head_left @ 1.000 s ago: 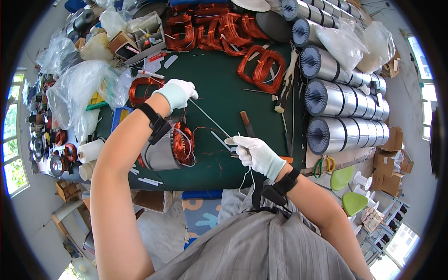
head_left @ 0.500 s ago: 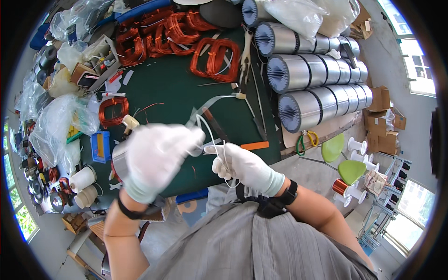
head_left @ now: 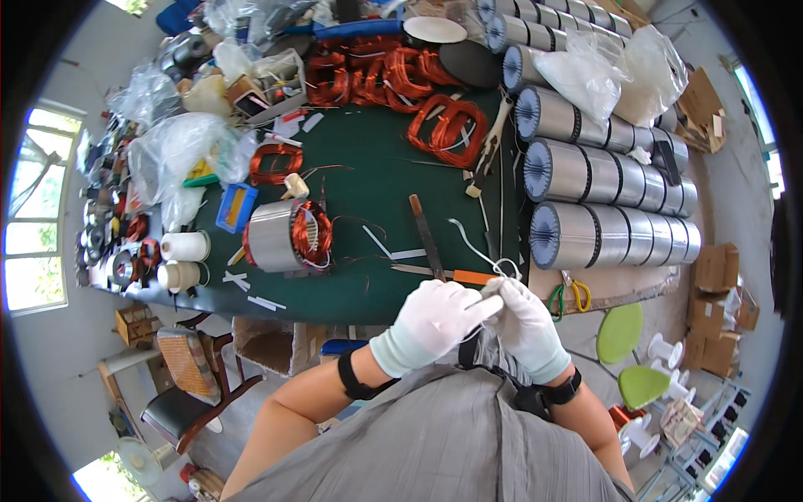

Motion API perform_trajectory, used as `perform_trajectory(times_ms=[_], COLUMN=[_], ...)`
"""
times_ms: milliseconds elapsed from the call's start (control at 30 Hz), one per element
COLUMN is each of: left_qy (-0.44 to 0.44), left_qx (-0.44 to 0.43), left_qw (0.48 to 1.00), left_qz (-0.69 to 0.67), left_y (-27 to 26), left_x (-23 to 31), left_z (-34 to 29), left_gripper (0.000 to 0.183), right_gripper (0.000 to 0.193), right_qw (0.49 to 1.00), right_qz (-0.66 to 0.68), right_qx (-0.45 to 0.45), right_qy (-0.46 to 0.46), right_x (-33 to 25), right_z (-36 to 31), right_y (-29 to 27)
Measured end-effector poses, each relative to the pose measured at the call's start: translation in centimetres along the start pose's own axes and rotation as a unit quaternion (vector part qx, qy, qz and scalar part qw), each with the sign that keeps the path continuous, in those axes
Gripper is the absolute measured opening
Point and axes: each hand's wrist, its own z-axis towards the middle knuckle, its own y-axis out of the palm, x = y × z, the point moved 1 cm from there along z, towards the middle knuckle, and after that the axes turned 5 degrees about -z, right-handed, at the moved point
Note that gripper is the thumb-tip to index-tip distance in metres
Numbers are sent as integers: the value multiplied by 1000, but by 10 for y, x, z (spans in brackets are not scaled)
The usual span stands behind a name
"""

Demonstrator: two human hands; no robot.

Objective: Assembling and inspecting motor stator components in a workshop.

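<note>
Both my hands wear white gloves and meet in front of me at the table's near edge. My left hand (head_left: 439, 325) has its fingers closed, pinching at a thin white cord (head_left: 473, 248) beside the other hand's fingertips. My right hand (head_left: 529, 328) is also closed on this cord, which makes a small loop above the fingers and runs to a free end over the table. The exact grip of the fingertips is partly hidden. Left of the hands, a metal stator core (head_left: 274, 238) with red-brown copper windings (head_left: 311, 234) lies on its side on the green table top (head_left: 368, 180).
Beyond the hands lie an orange strip (head_left: 471, 277), a dark flat bar (head_left: 425, 230) and white slips (head_left: 408, 253). Copper coils (head_left: 452, 130) sit farther back. Silver cylindrical cores (head_left: 615, 237) line the right side, with yellow-handled scissors (head_left: 580, 294) nearby. Cord spools (head_left: 184, 246) stand left.
The view has swung, and the table appears shifted right. My left hand, blurred and apart before, has come together with my right hand at the cord. The stator core it covered now shows.
</note>
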Motion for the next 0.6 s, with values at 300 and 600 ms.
perform_trajectory(times_ms=[300, 600], left_qy=[-115, -226], left_qx=[-49, -246], left_qw=[991, 938], left_qz=[-47, 97], left_y=[31, 0], left_x=[67, 21], left_z=[-40, -100], left_gripper=[26, 19], right_gripper=[19, 29], right_qw=[972, 944], right_qz=[186, 225], right_qx=[32, -183], right_qy=[-143, -158], right_x=[-53, -85], right_z=[-62, -93], right_y=[-79, -126])
